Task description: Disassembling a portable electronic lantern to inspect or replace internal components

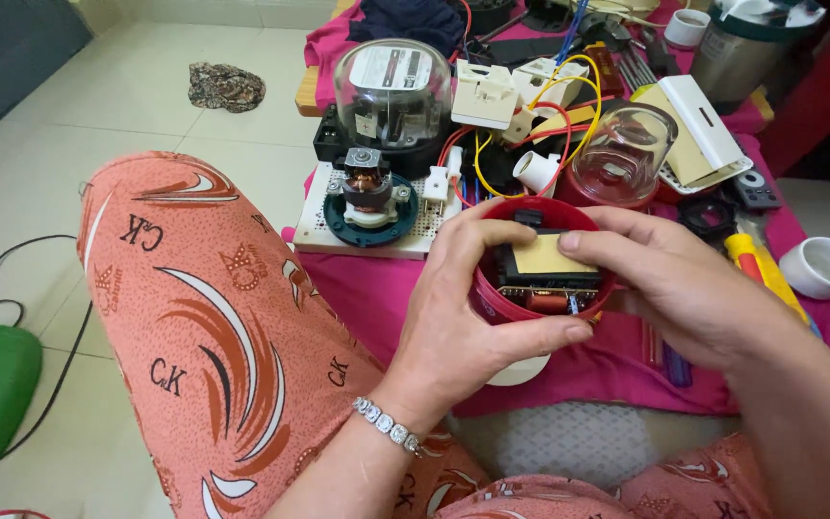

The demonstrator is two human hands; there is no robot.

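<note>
My left hand (463, 317) wraps around the near side of a round red housing (492, 300), thumb under its front and fingers on its rim. Inside the housing sit a black block with a tan square pad (542, 258) and a small circuit board with a red component (548, 302). My right hand (679, 288) holds the housing's right side, its index finger pressing on the tan pad. The housing is held above a magenta cloth (377, 288) on a low table.
Behind the hands lie a clear-domed electric meter (393, 91), a small motor on a white perforated board (367, 197), a clear plastic dome (624, 154), white sockets with red and yellow wires (506, 106), a white cup (823, 266) and a yellow-handled tool (756, 264). My patterned orange knee (204, 317) fills the left.
</note>
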